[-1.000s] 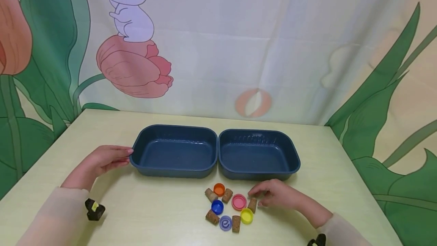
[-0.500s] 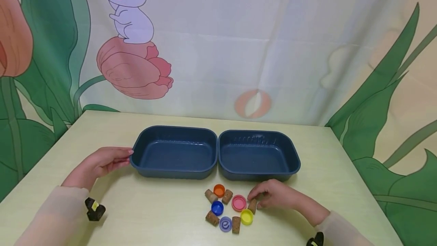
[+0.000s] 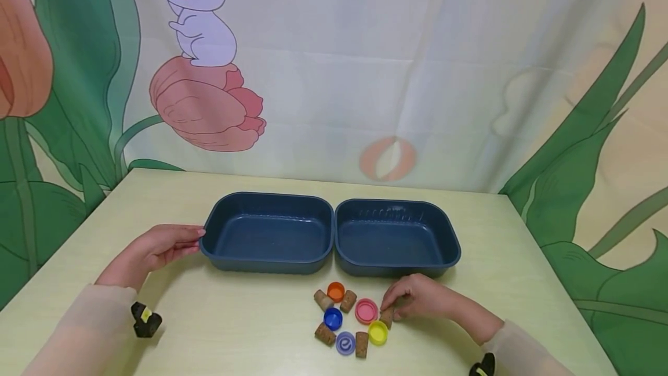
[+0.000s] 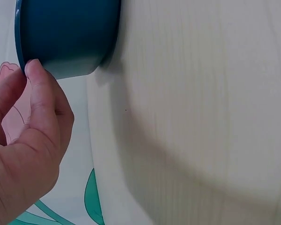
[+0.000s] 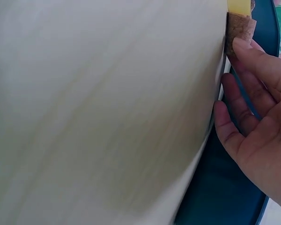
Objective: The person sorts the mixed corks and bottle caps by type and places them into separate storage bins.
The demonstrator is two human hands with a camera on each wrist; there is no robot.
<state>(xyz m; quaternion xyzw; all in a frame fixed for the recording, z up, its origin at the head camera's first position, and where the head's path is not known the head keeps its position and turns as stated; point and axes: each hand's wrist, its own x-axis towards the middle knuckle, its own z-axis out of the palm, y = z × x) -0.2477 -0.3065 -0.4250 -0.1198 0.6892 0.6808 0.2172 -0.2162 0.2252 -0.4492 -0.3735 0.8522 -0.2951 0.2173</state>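
My right hand [image 3: 404, 300] rests on the table in front of the right blue tray [image 3: 396, 202], its thumb and forefinger pinching the top of a cork [image 3: 387, 316] that stands on the table. In the right wrist view a fingertip presses on that cork [image 5: 240, 28], just beside the yellow cap [image 5: 239, 6]. My left hand [image 3: 180, 239] lies to the left of the left blue tray [image 3: 266, 196], with relaxed fingers whose tips touch its rim [image 4: 70, 33]. Both trays hold nothing.
Beside the pinched cork lie an orange cap [image 3: 336, 291], a pink cap [image 3: 366, 310], a blue cap [image 3: 332, 318], a purple cap [image 3: 345, 342], a yellow cap [image 3: 378, 332] and several other corks [image 3: 325, 333]. A printed curtain hangs behind the pale table [image 3: 235, 329].
My right hand's fingers have drawn in slightly onto the cork. The left hand and the trays have not moved.
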